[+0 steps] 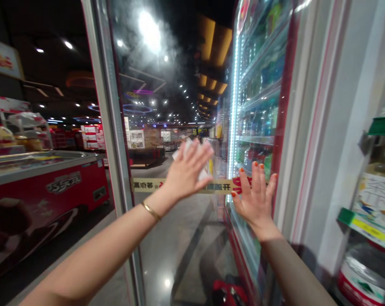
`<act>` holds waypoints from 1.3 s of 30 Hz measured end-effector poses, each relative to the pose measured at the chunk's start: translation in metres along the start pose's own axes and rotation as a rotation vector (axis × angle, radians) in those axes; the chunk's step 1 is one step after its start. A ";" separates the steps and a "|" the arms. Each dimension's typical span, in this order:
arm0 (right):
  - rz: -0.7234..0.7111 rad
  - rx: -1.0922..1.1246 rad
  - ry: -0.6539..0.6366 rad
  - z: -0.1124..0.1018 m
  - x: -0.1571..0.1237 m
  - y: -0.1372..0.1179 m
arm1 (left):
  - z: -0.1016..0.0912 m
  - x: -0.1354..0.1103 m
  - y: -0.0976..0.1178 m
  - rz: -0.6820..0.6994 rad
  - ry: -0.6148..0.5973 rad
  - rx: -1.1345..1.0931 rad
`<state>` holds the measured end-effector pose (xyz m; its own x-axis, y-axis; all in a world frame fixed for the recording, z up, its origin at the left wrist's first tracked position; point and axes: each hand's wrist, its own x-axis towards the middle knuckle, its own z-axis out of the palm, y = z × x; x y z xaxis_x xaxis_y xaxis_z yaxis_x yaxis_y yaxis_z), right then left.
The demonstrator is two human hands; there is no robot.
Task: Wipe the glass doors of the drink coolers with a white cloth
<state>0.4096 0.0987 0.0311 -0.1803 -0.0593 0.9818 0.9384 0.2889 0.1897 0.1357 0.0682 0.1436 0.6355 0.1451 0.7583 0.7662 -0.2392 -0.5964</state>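
Observation:
A glass door of a drinks cooler stands in front of me in a pale metal frame. With fingers stretched and blurred, my left hand holds a white cloth flat against the glass; it could be a tissue, and the palm hides much of it. A gold bangle circles the left wrist. To its right, my right hand rests on the pane, fingers spread, nothing in it. Behind both hands a yellowish strip with mirrored lettering crosses the glass.
At left stands a red chest freezer, with stacked boxes farther back. Lit bottle shelves appear in the glass. Close at right are cooler shelves with green price holders and a clear-lidded container.

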 end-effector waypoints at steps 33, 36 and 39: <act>-0.203 0.049 -0.132 0.012 0.013 -0.080 | 0.009 -0.218 0.030 -0.598 -0.060 0.006; -0.221 0.060 -0.100 0.010 0.015 -0.080 | 0.011 -0.214 0.046 -0.609 -0.076 0.029; -0.234 0.067 -0.082 0.010 0.016 -0.080 | 0.010 -0.251 0.113 -0.286 -0.098 0.047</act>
<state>0.3287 0.0838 0.0321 -0.4161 -0.0549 0.9076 0.8472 0.3393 0.4089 0.0636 0.0147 -0.1164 0.3977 0.2925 0.8696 0.9175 -0.1307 -0.3756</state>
